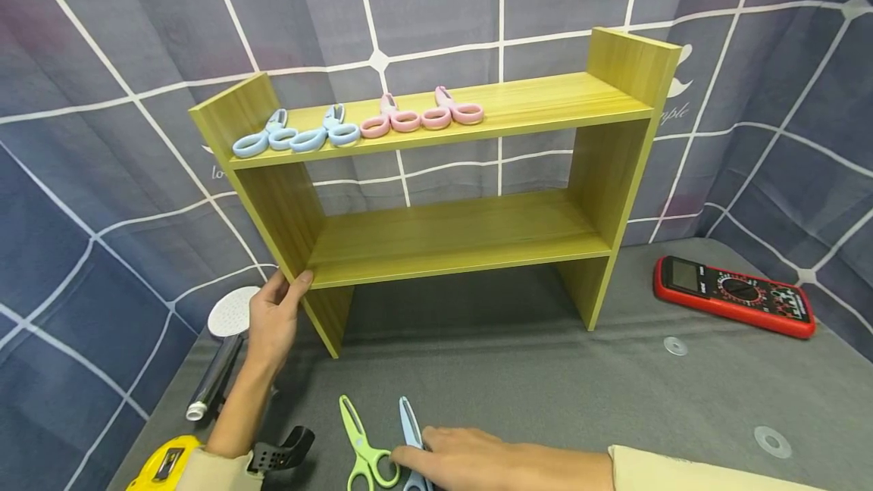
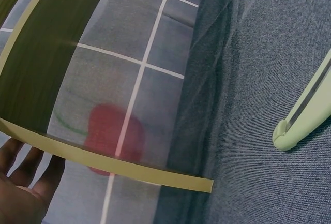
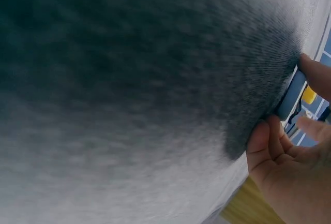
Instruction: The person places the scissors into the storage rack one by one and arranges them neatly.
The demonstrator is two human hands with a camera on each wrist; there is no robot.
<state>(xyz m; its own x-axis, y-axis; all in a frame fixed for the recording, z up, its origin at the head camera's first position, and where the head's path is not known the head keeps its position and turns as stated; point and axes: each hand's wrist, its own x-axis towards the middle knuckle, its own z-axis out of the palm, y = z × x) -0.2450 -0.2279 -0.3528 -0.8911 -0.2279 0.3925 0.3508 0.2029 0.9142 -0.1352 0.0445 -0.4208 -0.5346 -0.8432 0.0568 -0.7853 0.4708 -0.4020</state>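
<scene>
A yellow-green wooden shelf (image 1: pixel 450 237) stands on the grey table. My left hand (image 1: pixel 273 317) grips the front edge of its left side panel, thumb in front, at the level of the lower board; the left wrist view shows that panel edge (image 2: pixel 103 159) over my fingers (image 2: pixel 26 177). Two light blue scissors (image 1: pixel 262 139) and two pink scissors (image 1: pixel 453 111) lie in a row on the top board. My right hand (image 1: pixel 470 457) rests low on the table and pinches the handle of a blue pair of scissors (image 1: pixel 409 419), seen close (image 3: pixel 292 97). A green pair (image 1: pixel 358 434) lies just left of it.
A red multimeter (image 1: pixel 733 295) lies at the right. Two clear washers (image 1: pixel 675 345) sit on the cloth near it. A white shower head (image 1: pixel 228 317) with a chrome handle, a yellow tape measure (image 1: pixel 164 464) and a black clip (image 1: pixel 283 453) lie by my left arm.
</scene>
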